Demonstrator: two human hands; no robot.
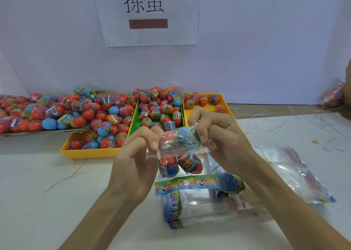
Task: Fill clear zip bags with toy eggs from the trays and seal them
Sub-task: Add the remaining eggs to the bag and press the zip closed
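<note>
A clear zip bag (180,151) with several red and blue toy eggs inside hangs in mid-air over the table's centre. My left hand (136,154) pinches its left top edge, and my right hand (214,133) pinches the right top edge. Two eggs (179,165) show in the bag's lower part above a colourful printed strip (186,185). Behind the hands stand a yellow tray (91,152), a green tray (135,116) and a second yellow tray (201,111), all holding loose eggs.
A stack of unfilled zip bags (199,208) lies under my hands, with more bags (292,171) to the right. A flat tray piled with eggs (38,113) sits far left. A filled bag (334,95) lies at the right edge. A paper sign (148,14) hangs on the wall.
</note>
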